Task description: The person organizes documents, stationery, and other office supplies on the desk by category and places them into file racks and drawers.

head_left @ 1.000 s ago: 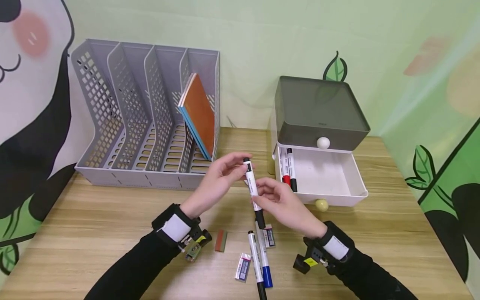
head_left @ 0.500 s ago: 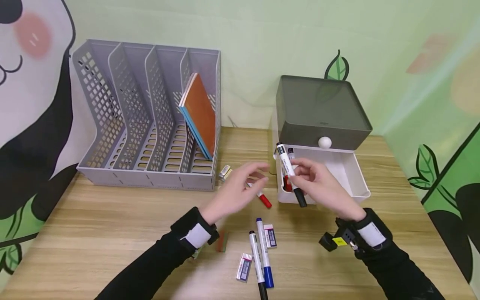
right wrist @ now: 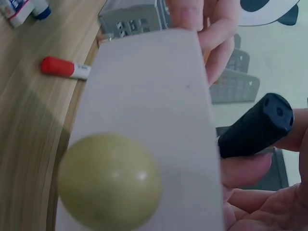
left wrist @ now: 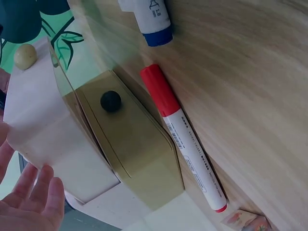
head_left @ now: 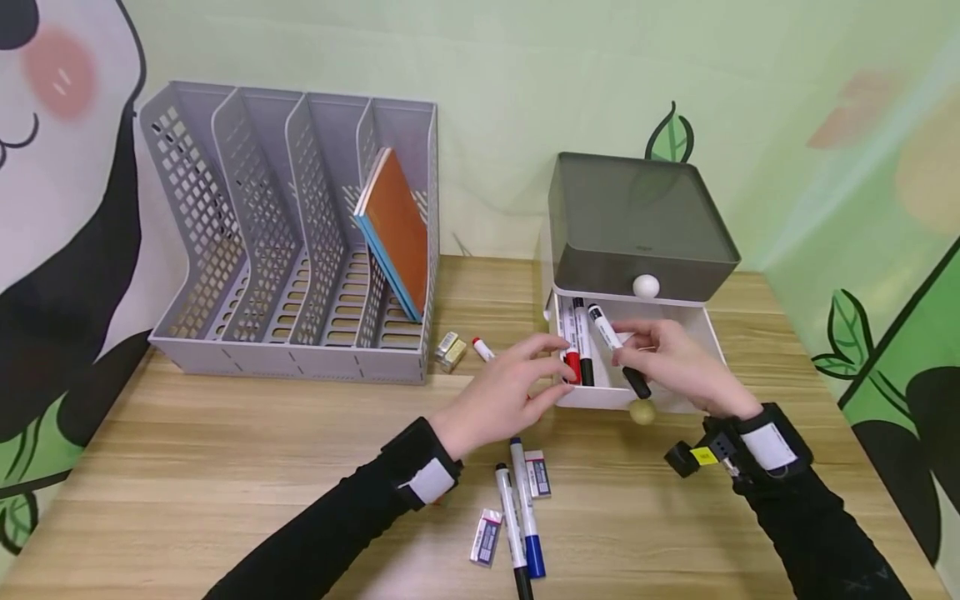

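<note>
My right hand (head_left: 678, 367) pinches a black-capped whiteboard marker (head_left: 606, 329), tilted over the open white drawer (head_left: 600, 398). In the right wrist view its black cap (right wrist: 255, 126) shows beside the drawer front. My left hand (head_left: 510, 392) is at the drawer's front left corner, its fingers loosely bent and holding nothing; in the left wrist view the fingertips (left wrist: 45, 175) touch or nearly touch the drawer. Inside, along the left wall, lie a red marker (head_left: 573, 358) and a black marker (head_left: 584, 346). Another red marker (left wrist: 185, 139) lies on the table, partly behind my left hand in the head view.
A black marker (head_left: 510, 517), a blue marker (head_left: 527, 508) and two erasers (head_left: 486, 536) lie at the front. Small yellowish blocks (head_left: 450, 352) sit by the grey file organizer (head_left: 292, 358), which holds notebooks (head_left: 401, 233). The drawer unit's dark top (head_left: 637, 200) overhangs the drawer.
My right hand has carried the black marker from between the hands rightward over the drawer. My left hand let go of it and moved right to the drawer's corner.
</note>
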`<state>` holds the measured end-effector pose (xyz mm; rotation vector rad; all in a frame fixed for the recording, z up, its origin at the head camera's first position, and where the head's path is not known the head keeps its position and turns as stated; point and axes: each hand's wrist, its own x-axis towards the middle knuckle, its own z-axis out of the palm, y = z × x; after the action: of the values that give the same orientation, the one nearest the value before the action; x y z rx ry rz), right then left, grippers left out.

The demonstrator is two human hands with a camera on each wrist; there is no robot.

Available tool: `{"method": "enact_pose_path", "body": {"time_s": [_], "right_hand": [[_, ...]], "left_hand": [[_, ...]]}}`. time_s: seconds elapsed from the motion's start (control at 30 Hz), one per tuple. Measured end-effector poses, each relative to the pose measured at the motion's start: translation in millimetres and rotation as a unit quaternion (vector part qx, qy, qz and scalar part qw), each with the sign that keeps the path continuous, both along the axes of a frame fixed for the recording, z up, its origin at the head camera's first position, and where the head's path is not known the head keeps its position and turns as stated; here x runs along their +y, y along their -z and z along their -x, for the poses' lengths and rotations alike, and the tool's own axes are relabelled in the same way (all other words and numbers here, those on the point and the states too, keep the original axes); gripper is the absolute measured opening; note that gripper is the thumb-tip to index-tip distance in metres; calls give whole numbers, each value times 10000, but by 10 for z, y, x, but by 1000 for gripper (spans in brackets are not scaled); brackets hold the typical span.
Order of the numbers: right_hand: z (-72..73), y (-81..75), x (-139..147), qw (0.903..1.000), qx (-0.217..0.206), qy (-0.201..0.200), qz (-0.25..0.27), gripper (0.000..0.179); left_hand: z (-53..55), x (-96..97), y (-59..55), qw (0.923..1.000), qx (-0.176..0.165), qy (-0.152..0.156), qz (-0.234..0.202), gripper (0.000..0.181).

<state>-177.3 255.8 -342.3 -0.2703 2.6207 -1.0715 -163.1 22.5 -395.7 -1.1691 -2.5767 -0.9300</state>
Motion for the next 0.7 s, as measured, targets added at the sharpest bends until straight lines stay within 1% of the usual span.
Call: {"method": "enact_pose_path", "body": {"time_s": [0.17,0.37,0.53,0.7], "right_hand": [[63,13,4,9997,146,97,-177,43],[103,45,-31,9990,282,205,-296,47],[116,89,-66,9985,419,68,-342,53],[99,93,-88,9989,341,-47,-331,53]], "left_hand": [[-7,10,9,10000,-24,-47,-24,17],[-13,12,6,9999,-77,-56,86,20],[-18,9,-1,9999,-77,-65,86,20],[-25,7,-8,9998,-144,-66,87,20]]}}
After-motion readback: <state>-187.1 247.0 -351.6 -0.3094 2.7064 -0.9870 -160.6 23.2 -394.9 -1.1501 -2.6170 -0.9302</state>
